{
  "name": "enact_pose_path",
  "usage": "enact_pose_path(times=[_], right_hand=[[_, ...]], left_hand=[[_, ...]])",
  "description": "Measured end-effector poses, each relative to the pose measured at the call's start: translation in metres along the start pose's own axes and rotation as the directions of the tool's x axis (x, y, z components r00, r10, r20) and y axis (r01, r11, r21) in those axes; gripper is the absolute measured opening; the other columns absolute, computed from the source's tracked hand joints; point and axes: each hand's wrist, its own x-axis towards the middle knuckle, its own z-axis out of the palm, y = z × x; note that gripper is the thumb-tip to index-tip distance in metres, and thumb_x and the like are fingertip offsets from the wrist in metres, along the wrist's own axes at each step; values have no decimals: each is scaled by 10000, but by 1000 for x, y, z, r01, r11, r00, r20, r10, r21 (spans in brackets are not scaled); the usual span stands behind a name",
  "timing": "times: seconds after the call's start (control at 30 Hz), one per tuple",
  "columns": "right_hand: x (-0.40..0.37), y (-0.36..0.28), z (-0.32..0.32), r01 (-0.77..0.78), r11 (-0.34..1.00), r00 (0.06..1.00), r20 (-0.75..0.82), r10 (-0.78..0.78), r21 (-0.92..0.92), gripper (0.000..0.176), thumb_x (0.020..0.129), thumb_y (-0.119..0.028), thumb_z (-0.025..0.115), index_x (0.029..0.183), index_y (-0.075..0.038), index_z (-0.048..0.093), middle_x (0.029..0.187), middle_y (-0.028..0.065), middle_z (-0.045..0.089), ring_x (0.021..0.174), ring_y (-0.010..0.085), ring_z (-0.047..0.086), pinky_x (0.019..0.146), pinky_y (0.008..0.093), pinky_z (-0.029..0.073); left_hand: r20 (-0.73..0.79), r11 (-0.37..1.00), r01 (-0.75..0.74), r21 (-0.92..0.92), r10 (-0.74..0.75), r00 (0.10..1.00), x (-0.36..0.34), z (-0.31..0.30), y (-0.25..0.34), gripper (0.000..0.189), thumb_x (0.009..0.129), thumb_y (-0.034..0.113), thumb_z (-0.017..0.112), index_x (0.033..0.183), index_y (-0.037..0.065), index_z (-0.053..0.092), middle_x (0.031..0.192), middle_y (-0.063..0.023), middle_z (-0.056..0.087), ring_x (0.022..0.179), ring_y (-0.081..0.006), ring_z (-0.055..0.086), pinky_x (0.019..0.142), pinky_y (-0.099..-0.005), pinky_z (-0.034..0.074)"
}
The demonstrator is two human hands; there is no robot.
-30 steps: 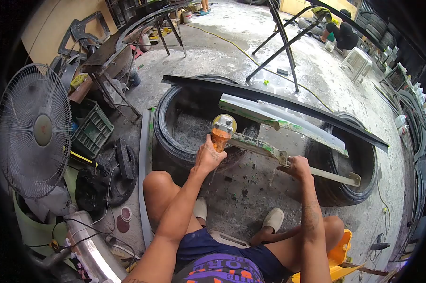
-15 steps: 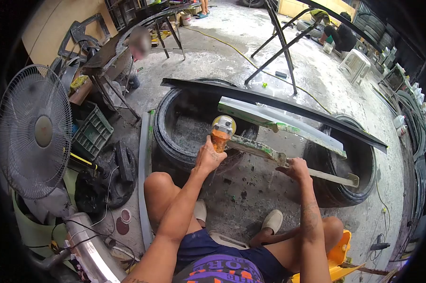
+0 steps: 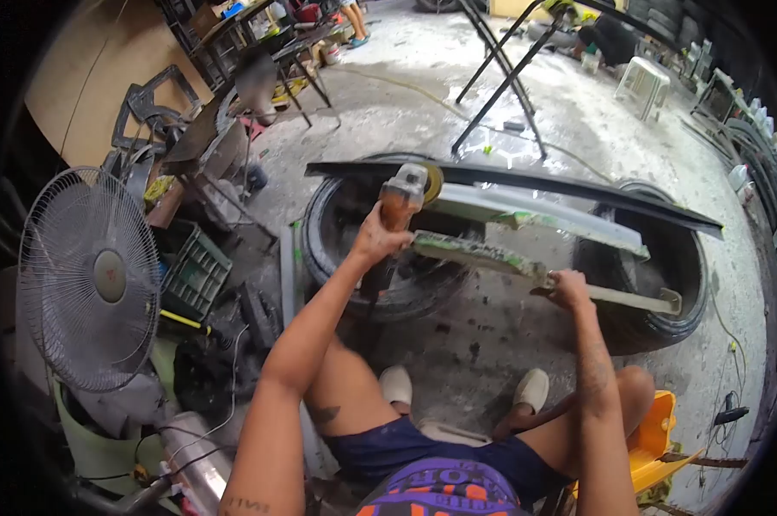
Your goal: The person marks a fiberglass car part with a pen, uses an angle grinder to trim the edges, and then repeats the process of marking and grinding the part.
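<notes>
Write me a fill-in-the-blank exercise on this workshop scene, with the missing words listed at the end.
1. The left hand grips an angle grinder with an ____ body.
2. The right hand clasps a long strip that bears ____ patches.
3. The long strip bridges ____ black tyres lying on the floor.
4. A standing fan is on the person's ____ side.
Missing words: orange; green; two; left.

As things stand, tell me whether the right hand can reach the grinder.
Probably yes: the right hand grips the strip, the grinder is in the left hand further along it, nothing stands between, but it must let go.
</notes>
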Motion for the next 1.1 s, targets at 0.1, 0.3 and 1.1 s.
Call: enact_pose_path(times=[0.1,0.3,1.1], right_hand=[[0,-10,-7,-32,999,998,55,33,-18,597,716,-668,697,948,-119,732,803,176,684,764,388,662,680,488,516],[-3,-11,-2,-11,999,1000,-21,9,-49,607,716,-686,683,903,-109,719,731,181,662,723,391,655,664,497,511],[2,2,11,0,1000,999,-52,0,14,610,692,-690,698,808,-91,697,703,195,648,735,406,653,661,487,514]], left_hand=[[-66,989,-89,-115,82,994,14,3,-23,537,724,145,807,1166,26,528,823,-53,624,628,-146,624,567,-297,525],[-92,988,6,-154,-20,996,26,8,-20,547,658,237,827,1095,-10,608,971,-91,691,868,-226,667,796,-365,528],[155,813,-108,571,23,988,3,36,-26,656,631,365,788,1091,-16,518,1016,-258,660,982,-429,637,843,-471,520]])
